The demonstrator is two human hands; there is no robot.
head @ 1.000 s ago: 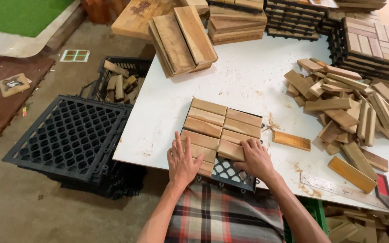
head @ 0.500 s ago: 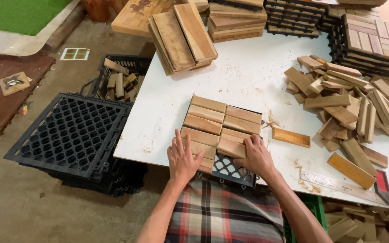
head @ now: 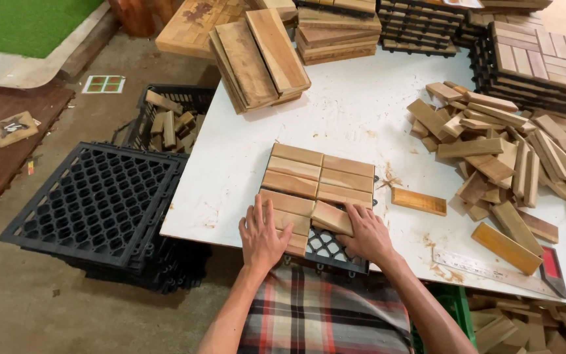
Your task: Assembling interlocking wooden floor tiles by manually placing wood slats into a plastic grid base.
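A black plastic grid tile lies at the near edge of the white table, mostly covered by short wooden slats. My left hand lies flat on the slats at the near left corner, fingers spread. My right hand rests against one slat that sits tilted over the bare near right part of the grid, fingertips on its right end.
One loose slat lies just right of the tile, with a pile of slats and a metal ruler beyond. Finished tiles and planks stand at the back. Black grids are stacked on the floor, left.
The right hand has shifted slightly and the slat under it now sits more askew over the open grid corner. The left hand stays flat on the slats.
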